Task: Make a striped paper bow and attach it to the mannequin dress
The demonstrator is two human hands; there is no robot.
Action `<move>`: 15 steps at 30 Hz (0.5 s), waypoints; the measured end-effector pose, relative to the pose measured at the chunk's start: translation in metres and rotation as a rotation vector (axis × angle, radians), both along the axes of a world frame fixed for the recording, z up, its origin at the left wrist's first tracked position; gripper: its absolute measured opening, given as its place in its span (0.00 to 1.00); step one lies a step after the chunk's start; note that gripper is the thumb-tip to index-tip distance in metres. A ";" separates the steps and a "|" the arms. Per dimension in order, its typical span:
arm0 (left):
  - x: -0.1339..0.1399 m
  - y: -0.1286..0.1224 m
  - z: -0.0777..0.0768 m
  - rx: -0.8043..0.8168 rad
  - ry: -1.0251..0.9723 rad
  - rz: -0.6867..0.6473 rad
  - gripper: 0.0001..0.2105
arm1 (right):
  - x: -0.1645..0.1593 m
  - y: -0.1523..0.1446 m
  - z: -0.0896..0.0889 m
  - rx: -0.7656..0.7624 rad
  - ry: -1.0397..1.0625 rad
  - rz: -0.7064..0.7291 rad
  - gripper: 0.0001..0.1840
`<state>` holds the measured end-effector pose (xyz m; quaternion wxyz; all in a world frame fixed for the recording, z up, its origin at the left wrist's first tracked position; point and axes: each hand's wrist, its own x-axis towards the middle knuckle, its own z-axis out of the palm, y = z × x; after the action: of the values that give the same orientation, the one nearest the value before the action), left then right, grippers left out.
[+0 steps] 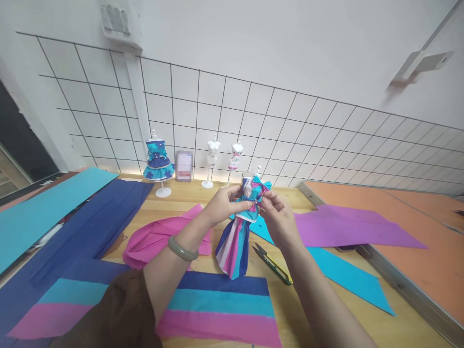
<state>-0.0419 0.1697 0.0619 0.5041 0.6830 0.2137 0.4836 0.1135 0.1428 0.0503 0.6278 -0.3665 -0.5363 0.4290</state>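
The left hand [225, 205] gripped the miniature dress [242, 229], the right hand [281, 220] pinched its waist under a bow [261, 184], and snips [270, 264] lay below both grips

No legible lettering or numbers, the standing card [184, 166] pixelated.

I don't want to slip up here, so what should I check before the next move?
1. Dress held: ok, left hand grips it.
2. Right hand placed: ok, fingertips at the bodice, just below the upper bow.
3. Snips out of both hands: ok, on the table by the right forearm.
4. Bow fastened: cannot tell.
5. Space in front clear: not ok, striped cloth lies there.
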 end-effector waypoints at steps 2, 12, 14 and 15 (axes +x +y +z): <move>-0.001 0.001 0.001 -0.013 -0.009 -0.004 0.16 | 0.001 0.001 0.000 -0.044 0.040 0.005 0.13; -0.004 0.008 -0.002 0.019 -0.021 0.055 0.17 | 0.005 0.004 -0.002 -0.082 0.056 -0.035 0.12; -0.004 0.009 -0.003 0.017 -0.020 0.068 0.17 | 0.006 0.005 -0.003 -0.093 0.047 -0.055 0.13; -0.004 0.009 -0.003 0.014 -0.020 0.069 0.17 | 0.007 0.005 -0.003 -0.093 0.039 -0.065 0.13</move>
<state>-0.0456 0.1783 0.0589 0.4843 0.6739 0.2287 0.5089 0.1201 0.1477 0.0474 0.6338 -0.4041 -0.4913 0.4401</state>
